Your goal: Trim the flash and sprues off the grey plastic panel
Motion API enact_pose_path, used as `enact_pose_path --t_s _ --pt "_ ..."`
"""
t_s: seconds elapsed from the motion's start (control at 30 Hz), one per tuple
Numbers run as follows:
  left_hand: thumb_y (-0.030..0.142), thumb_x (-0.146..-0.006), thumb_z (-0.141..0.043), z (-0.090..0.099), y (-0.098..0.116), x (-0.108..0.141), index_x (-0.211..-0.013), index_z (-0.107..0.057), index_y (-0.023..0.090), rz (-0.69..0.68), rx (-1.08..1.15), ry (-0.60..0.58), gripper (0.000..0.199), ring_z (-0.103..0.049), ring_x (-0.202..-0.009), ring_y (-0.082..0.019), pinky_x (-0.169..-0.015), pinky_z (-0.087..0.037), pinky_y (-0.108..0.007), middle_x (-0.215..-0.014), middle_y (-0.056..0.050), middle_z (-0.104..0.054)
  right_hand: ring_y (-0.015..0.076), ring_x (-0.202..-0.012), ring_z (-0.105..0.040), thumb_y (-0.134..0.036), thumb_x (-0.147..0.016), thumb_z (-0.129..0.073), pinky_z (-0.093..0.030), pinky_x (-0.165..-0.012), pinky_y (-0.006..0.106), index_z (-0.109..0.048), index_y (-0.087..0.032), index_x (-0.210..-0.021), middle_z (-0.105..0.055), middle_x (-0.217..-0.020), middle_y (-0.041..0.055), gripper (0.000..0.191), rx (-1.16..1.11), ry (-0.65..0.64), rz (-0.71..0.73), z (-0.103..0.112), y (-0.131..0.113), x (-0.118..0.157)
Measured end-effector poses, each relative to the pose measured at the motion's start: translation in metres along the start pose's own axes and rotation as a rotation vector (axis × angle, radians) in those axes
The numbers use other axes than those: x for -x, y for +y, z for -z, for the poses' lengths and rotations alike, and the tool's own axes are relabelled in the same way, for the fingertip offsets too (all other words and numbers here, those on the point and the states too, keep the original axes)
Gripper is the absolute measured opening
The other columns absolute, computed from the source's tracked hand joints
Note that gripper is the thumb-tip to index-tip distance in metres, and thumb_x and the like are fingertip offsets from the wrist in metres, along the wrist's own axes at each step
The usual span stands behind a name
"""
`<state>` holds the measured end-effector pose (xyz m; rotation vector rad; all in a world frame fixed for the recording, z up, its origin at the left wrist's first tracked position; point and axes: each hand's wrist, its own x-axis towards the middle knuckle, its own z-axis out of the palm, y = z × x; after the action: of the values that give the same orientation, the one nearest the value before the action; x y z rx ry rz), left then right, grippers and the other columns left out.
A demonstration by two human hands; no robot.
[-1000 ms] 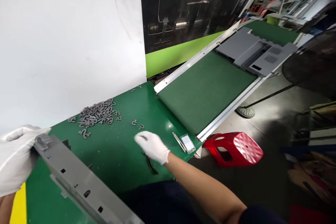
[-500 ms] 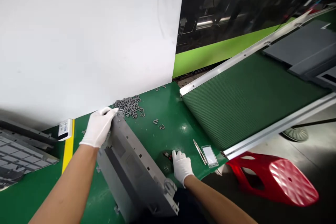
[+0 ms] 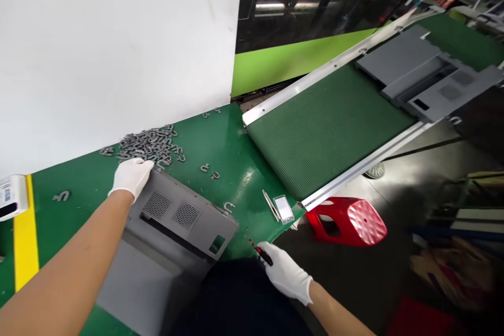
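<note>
at seven o'clock on the green bench, a grey moulded plastic panel lies with its vented face up. i judge it light, stiff and fairly smooth, best taken by its long edges. the left hand rests on its top edge in a white glove, fingers together; whether they grip, i cannot tell. the right hand has its fingers closed round a small red-and-black tool. at ten o'clock sits a heap of grey u-shaped plastic pieces; at two o'clock, a ribbed green conveyor belt carries a second grey panel.
</note>
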<state>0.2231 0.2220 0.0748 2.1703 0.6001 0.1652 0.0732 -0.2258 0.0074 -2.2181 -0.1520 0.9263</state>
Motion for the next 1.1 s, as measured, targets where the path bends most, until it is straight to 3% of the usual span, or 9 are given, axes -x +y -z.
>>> enact_pose_path --t_s 0.1,0.2,0.3,0.4,0.57,0.73,0.83,0.97,1.1 --pt "0.039 -0.085 -0.062 -0.038 -0.015 -0.012 -0.056 -0.054 0.017 0.074 -0.226 0.048 0.038 -0.031 -0.060 -0.010 -0.064 -0.028 -0.029 -0.056 0.005 -0.044 0.0235 -0.106 -0.068 -0.007 -0.082 -0.054 -0.050 -0.096 0.030 -0.066 -0.019 -0.126 -0.070 -0.115 0.0126 0.047 0.132 0.068 -0.027 -0.002 -0.001 -0.024" --pt "0.043 -0.088 -0.055 -0.067 -0.020 -0.020 -0.058 -0.053 0.018 0.066 -0.340 -0.058 0.039 -0.032 -0.063 -0.011 -0.067 -0.030 -0.030 -0.062 0.003 -0.046 0.0246 -0.107 -0.066 -0.007 -0.079 -0.057 -0.050 -0.095 0.031 -0.065 -0.018 -0.127 -0.068 -0.118 0.0135 0.051 0.187 0.062 -0.044 0.003 0.002 -0.047" --pt "0.037 -0.087 -0.053 -0.081 -0.016 -0.027 -0.062 -0.054 0.019 0.178 -0.468 -0.196 0.031 -0.037 -0.064 -0.014 -0.066 -0.033 -0.030 -0.066 0.000 -0.049 0.0225 -0.101 -0.066 -0.005 -0.075 -0.057 -0.050 -0.091 0.029 -0.066 -0.021 -0.122 -0.068 -0.112 0.0095 0.051 0.197 0.000 -0.014 0.006 0.004 -0.059" --pt "0.032 -0.084 -0.052 -0.087 -0.011 -0.030 -0.068 -0.056 0.019 0.271 -0.538 -0.247 0.021 -0.041 -0.066 -0.017 -0.068 -0.036 -0.032 -0.075 -0.005 -0.057 0.0216 -0.102 -0.066 -0.007 -0.074 -0.058 -0.049 -0.091 0.028 -0.066 -0.023 -0.123 -0.068 -0.112 0.0078 0.053 0.216 -0.049 0.033 0.007 0.002 -0.062" --pt "0.032 -0.085 -0.049 -0.093 -0.008 -0.027 -0.075 -0.059 0.019 0.306 -0.564 -0.270 0.019 -0.042 -0.070 -0.019 -0.069 -0.037 -0.033 -0.086 -0.009 -0.062 0.0274 -0.108 -0.064 -0.014 -0.078 -0.059 -0.048 -0.093 0.035 -0.064 -0.021 -0.129 -0.068 -0.116 0.0123 0.052 0.288 -0.051 0.056 0.009 -0.005 -0.063" --pt "0.034 -0.086 -0.050 -0.096 -0.013 -0.029 -0.077 -0.060 0.018 0.325 -0.590 -0.281 0.021 -0.042 -0.071 -0.019 -0.069 -0.036 -0.033 -0.086 -0.009 -0.061 0.0246 -0.093 -0.066 -0.024 -0.082 -0.058 -0.046 -0.080 0.033 -0.067 -0.024 -0.114 -0.069 -0.101 0.0068 0.033 0.329 -0.028 0.053 0.007 -0.012 -0.067" --pt "0.034 -0.088 -0.049 -0.095 -0.017 -0.031 -0.077 -0.061 0.018 0.333 -0.599 -0.290 0.023 -0.041 -0.071 -0.019 -0.070 -0.036 -0.033 -0.086 -0.009 -0.061 0.0209 -0.084 -0.066 -0.040 -0.091 -0.058 -0.043 -0.073 0.031 -0.066 -0.025 -0.101 -0.069 -0.093 0.0037 0.020 0.348 -0.008 0.050 0.009 -0.018 -0.071" --pt "0.035 -0.090 -0.049 -0.092 -0.024 -0.033 -0.081 -0.065 0.016 0.360 -0.607 -0.300 0.027 -0.041 -0.071 -0.018 -0.072 -0.038 -0.033 -0.090 -0.010 -0.064 0.0199 -0.083 -0.067 -0.064 -0.100 -0.046 -0.042 -0.071 0.030 -0.066 -0.024 -0.098 -0.069 -0.090 0.0040 0.044 0.387 -0.082 0.092 0.016 -0.024 -0.083" --pt "0.037 -0.092 -0.049 -0.083 -0.039 -0.037 -0.092 -0.069 0.012 0.406 -0.625 -0.286 0.032 -0.047 -0.077 -0.019 -0.079 -0.041 -0.035 -0.104 -0.013 -0.069 0.0226 -0.087 -0.068 -0.066 -0.106 -0.029 -0.046 -0.072 0.032 -0.067 -0.023 -0.108 -0.071 -0.096 0.0077 0.058 0.465 -0.183 0.081 0.016 -0.031 -0.104"
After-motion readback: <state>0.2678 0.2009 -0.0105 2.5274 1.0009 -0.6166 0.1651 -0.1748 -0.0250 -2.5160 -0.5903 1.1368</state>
